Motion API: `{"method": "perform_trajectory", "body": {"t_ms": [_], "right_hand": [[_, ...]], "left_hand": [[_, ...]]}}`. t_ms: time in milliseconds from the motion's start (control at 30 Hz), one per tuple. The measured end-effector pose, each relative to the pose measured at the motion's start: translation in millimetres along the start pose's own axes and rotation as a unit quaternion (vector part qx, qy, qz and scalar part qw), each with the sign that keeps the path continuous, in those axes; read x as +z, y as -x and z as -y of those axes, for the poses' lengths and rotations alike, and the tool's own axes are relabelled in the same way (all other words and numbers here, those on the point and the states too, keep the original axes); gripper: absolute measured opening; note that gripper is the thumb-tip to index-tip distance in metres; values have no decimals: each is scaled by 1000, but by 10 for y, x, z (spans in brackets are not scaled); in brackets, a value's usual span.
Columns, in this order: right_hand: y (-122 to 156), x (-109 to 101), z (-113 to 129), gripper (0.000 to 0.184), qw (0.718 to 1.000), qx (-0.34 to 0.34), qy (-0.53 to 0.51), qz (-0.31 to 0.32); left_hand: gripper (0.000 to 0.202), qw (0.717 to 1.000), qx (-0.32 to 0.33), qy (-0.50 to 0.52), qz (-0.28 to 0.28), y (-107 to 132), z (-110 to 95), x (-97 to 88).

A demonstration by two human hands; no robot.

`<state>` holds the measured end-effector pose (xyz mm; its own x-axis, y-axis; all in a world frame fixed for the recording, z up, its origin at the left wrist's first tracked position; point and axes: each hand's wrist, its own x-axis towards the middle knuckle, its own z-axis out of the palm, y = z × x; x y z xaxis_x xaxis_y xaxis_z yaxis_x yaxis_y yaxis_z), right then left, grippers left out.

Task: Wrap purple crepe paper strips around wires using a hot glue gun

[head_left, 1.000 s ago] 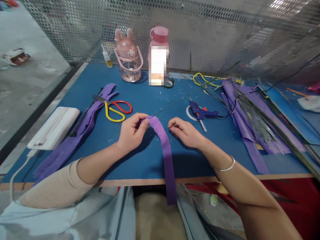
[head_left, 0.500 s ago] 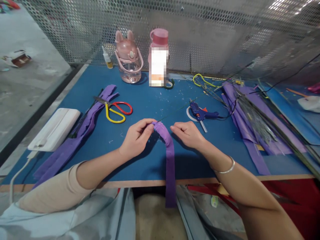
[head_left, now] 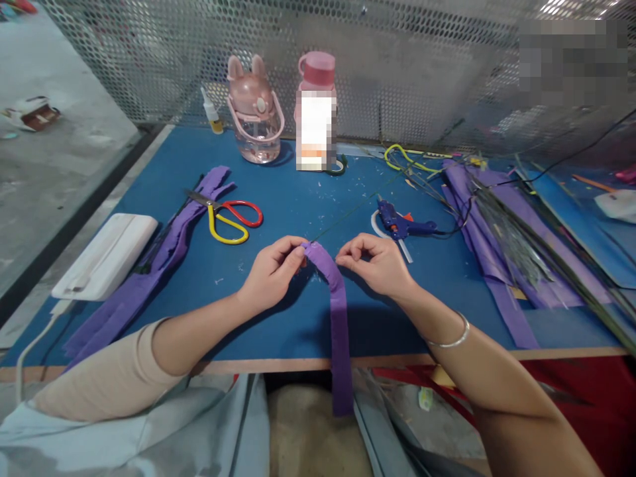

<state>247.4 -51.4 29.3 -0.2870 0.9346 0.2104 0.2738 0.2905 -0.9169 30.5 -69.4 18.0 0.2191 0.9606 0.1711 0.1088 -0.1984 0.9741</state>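
My left hand (head_left: 273, 275) pinches the upper end of a purple crepe-paper strip (head_left: 338, 324) between thumb and fingers. From that pinch a thin green wire stem (head_left: 342, 217) slants up to the right over the table. The strip curves down and hangs past the table's front edge. Close to its right edge is my right hand (head_left: 375, 265), thumb and index fingertips pressed together; what they hold, if anything, cannot be made out. Scissors (head_left: 228, 224) with a red and a yellow handle lie beyond my left hand, and a blue glue gun (head_left: 400, 222) beyond my right.
More purple strips (head_left: 169, 248) and a white power bank (head_left: 105, 255) lie at left. A small glue bottle (head_left: 212, 112), a pink eared bottle (head_left: 256, 112) and a pink-lidded bottle (head_left: 318, 69) stand at the back. Purple sheets (head_left: 457, 199) and dark stems are at right.
My right hand has turned slightly and its fingers have loosened from a tighter curl, fingertips still beside the strip. The strip's hanging end has swung a little right. My left hand keeps its pinch.
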Motion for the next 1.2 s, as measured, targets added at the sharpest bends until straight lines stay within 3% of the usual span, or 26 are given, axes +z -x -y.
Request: {"method": "perform_trajectory", "body": {"t_ms": [100,333,400,467,500,567,667,800,1000,1200], "right_hand": [[-18,-31,-15,45,999,-19,42,-15],[-62,-115,-130,35,968,-12,244,66],[-66,-86,-131,23,958,-34,273,82],[-68,-40,-107,47,954,-83,272,90],[-69,-14,-89,55,956,-105,261,85],[-70,37,-51,48,969,-114,210,69],[-60,106,-16,20,996,-34,58,54],[-23,165,4,19,986,57,-135,76],[17,216,83,24,973,87,-209,47],[30,253,102,29,953,134,-268,38]], "left_hand": [[31,1000,-7,-12,-6,4,10,0],[37,1000,-3,23,3,19,3,7],[33,1000,-2,17,16,29,-12,19],[28,1000,1,17,23,42,-26,35],[29,999,3,26,26,50,-32,44],[33,998,2,55,27,66,-39,61],[33,994,-10,96,44,85,-38,77],[37,994,0,92,61,86,-11,77],[62,994,93,-57,20,106,9,77],[68,933,254,-254,-3,114,-30,49]]}}
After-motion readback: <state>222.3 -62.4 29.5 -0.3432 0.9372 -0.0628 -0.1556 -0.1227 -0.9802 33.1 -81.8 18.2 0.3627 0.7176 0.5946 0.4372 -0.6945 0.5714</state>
